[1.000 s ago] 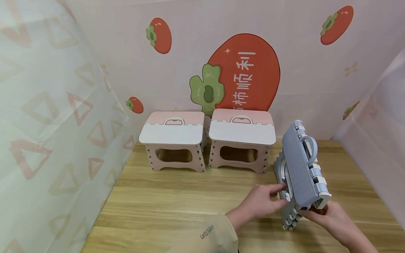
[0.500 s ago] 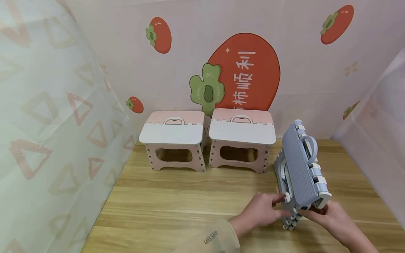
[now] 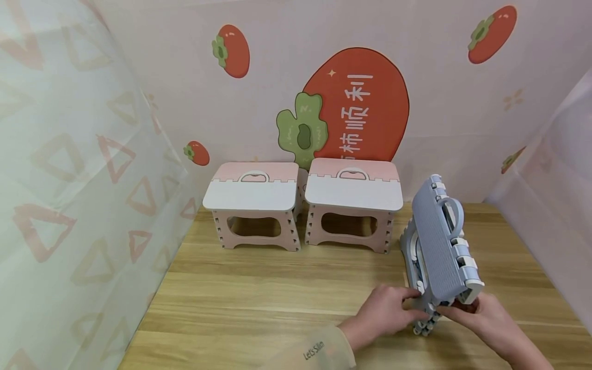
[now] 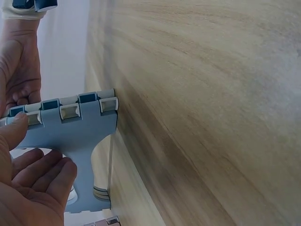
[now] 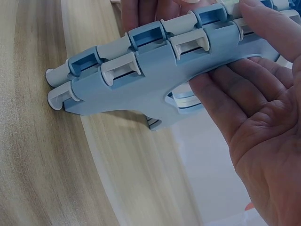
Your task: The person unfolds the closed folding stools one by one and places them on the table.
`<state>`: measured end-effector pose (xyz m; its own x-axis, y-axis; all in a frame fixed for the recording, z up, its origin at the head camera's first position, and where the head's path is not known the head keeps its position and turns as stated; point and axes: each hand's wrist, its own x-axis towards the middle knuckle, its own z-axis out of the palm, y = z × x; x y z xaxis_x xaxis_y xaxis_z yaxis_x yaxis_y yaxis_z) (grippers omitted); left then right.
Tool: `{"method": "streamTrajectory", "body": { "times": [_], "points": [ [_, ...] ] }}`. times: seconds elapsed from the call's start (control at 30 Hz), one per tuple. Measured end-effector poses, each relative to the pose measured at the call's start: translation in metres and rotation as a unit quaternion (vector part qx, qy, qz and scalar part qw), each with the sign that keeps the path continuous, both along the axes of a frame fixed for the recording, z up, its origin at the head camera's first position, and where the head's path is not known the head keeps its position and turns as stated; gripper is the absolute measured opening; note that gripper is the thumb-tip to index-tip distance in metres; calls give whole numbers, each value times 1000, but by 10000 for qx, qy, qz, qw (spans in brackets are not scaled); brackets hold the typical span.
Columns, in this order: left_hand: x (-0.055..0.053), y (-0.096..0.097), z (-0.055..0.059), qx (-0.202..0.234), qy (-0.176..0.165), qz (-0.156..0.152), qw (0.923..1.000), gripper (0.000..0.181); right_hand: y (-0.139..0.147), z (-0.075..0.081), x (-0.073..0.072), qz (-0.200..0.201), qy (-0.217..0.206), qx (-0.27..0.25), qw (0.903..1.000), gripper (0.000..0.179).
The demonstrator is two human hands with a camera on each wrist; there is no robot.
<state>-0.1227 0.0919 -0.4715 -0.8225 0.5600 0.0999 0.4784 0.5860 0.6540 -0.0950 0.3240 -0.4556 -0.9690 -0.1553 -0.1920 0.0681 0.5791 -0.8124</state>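
A blue folding stool [image 3: 435, 252] stands partly folded at the right of the table, its ridged top tilted and its loop handle [image 3: 457, 218] facing right. My left hand [image 3: 386, 311] grips the near edge of one leg panel. In the left wrist view, its thumb [image 4: 15, 129] lies on the hinged edge and its fingers reach into the panel's cut-out. From the other side my right hand [image 3: 485, 324] grips the opposite panel. The right wrist view has its thumb over the hinge segments [image 5: 150, 35] and its fingers in the opening.
Two pink and white folding stools stand unfolded at the back, the left one [image 3: 250, 196] beside the right one [image 3: 353, 195]. Behind them rises a backdrop [image 3: 435, 92] printed with red fruit. White sheeting [image 3: 69, 180] borders the wooden table [image 3: 259, 288] on the left and right.
My left hand has slid down and nearer along the blue stool's panel, its thumb and fingers now at the lower near edge. The right hand and the stool look unchanged.
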Motion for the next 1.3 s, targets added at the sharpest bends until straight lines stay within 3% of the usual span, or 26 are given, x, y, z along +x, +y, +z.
{"method": "streamTrajectory", "body": {
  "times": [0.1,0.27,0.47,0.67,0.8,1.0,1.17,1.3],
  "points": [
    [0,2,1,-174,340,-34,9993,37,0,0,0,0,-65,-1,10000,61],
    [1,6,4,-427,555,-40,9975,41,0,1,0,43,22,-65,10000,56],
    [1,8,6,-544,660,-12,9963,43,0,1,1,111,240,9,9997,54],
    [-1,7,4,-643,1068,-196,9920,38,0,1,1,250,706,136,9971,50],
    [-2,7,4,-645,1009,-300,9923,36,2,-2,2,413,1053,-40,9936,51],
    [0,8,5,-412,884,-222,9950,34,3,-5,1,531,1405,-119,9886,42],
    [0,7,4,-135,876,-255,9957,40,3,-6,1,539,1490,-13,9874,40],
    [-1,5,4,-164,837,-353,9957,40,3,-7,1,548,1547,55,9864,39]
  ]
}}
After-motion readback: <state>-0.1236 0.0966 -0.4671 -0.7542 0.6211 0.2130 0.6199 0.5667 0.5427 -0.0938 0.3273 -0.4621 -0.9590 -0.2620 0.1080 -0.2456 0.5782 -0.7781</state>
